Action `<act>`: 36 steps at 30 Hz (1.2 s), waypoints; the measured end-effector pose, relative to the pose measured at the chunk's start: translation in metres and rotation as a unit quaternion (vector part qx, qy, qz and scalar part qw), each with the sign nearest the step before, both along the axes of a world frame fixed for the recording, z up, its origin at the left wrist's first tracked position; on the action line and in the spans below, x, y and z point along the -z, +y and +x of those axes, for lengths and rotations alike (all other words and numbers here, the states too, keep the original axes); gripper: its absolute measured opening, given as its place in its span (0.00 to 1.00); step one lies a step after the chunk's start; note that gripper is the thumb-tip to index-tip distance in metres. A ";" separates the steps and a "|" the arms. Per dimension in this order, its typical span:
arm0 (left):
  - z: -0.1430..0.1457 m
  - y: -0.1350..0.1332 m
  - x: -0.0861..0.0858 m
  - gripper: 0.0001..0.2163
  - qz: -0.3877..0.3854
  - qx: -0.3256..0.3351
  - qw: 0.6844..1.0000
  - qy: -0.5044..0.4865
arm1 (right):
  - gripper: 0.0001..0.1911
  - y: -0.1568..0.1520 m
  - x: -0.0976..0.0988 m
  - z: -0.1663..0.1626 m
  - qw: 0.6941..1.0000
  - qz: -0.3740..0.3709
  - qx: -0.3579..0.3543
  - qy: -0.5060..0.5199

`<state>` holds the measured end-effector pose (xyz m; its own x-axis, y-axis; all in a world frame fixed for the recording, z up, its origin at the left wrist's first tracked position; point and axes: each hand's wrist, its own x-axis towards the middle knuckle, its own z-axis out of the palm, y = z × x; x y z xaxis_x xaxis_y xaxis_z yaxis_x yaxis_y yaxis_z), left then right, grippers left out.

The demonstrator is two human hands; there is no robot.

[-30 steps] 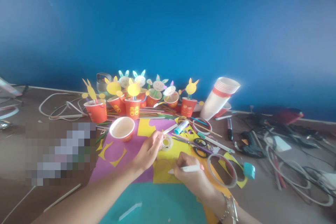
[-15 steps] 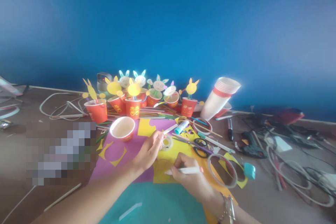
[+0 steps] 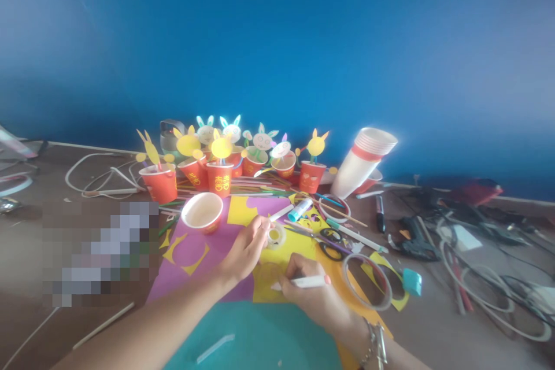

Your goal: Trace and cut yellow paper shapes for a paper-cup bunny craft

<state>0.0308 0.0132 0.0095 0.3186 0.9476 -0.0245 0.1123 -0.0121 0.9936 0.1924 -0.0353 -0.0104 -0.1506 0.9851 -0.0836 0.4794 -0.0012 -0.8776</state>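
My right hand (image 3: 306, 286) is closed round a white marker (image 3: 309, 282), its tip low over a yellow sheet of paper (image 3: 269, 292) where a faint round outline shows. Pinched in my left hand (image 3: 250, 243) is a slim white piece (image 3: 281, 213) that looks like a marker cap; its lower end is hidden by the fingers. Just beside those fingers lies a small roll of tape (image 3: 276, 236) on the yellow paper. To the left, a purple sheet (image 3: 217, 260) carries an upright paper cup (image 3: 202, 213) and a cut-out yellow scrap (image 3: 202, 263).
Red paper cups (image 3: 219, 180) with paper rabbit figures stand in a row behind. A stack of white cups (image 3: 364, 162) leans at back right. Black-handled scissors (image 3: 332, 251), a glue stick (image 3: 300, 209), a large tape roll (image 3: 368, 302) and a glue gun (image 3: 416, 240) lie rightward.
My right hand and the marker have shifted very slightly to the left over the yellow paper. My left hand has stayed put.
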 end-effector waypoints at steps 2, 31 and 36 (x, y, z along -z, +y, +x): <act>0.000 0.000 0.001 0.18 -0.002 0.001 1.000 0.001 | 0.12 0.000 -0.002 0.001 1.000 -0.005 -0.001 0.019; -0.001 0.000 0.004 0.16 0.027 -0.005 1.000 0.014 | 0.12 -0.001 0.005 0.007 0.998 0.003 0.006 0.056; 0.000 0.001 0.005 0.16 0.022 -0.008 1.000 0.013 | 0.13 -0.002 0.003 0.006 0.998 -0.011 0.005 0.065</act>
